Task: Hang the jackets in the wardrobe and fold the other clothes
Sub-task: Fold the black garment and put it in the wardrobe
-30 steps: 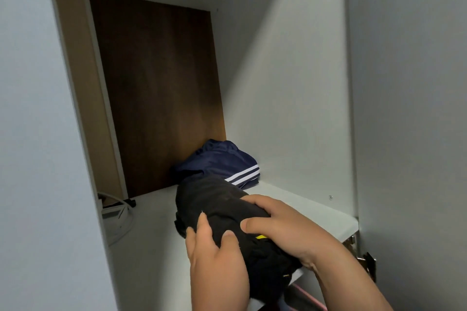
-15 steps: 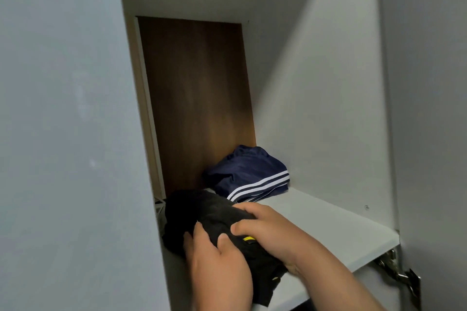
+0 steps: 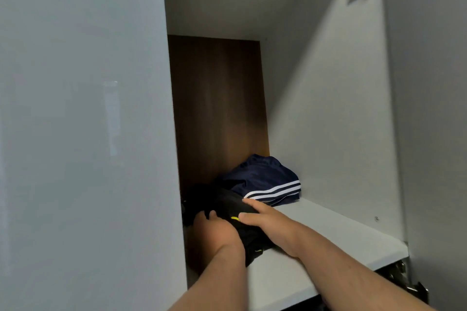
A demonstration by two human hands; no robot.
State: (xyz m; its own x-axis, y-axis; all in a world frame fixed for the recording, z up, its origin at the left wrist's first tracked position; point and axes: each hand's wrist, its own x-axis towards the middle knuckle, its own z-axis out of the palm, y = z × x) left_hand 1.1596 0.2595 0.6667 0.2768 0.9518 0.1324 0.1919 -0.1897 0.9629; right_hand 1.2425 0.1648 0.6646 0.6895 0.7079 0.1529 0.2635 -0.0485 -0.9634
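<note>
We have both hands on the black bundle point(image 3: 227, 206), a folded garment with a small yellow mark. It lies on the white shelf point(image 3: 328, 232) inside the wardrobe. Our left hand point(image 3: 214, 231) grips its near end, fingers curled into the cloth. Our right hand point(image 3: 274, 225) clasps it from above, thumb on the near face and fingers over the far side.

A second ago the bundle hung over the shelf's front edge. Now it sits further in, toward the left rear. Its far end seems to touch the navy shorts point(image 3: 265, 179), which have white stripes and have not moved from in front of the brown back panel point(image 3: 219, 108). The near end looks to be fully on the shelf, though our wrists hide part of it.

By our judgement, this garment's folding is done and its stowing nearly so. What remains is to let go without dragging the folds loose. A soft bundle can spring open or slump when released, so we should press it flat first. No jackets are in view, so we cannot tell how far the hanging has got.
</note>
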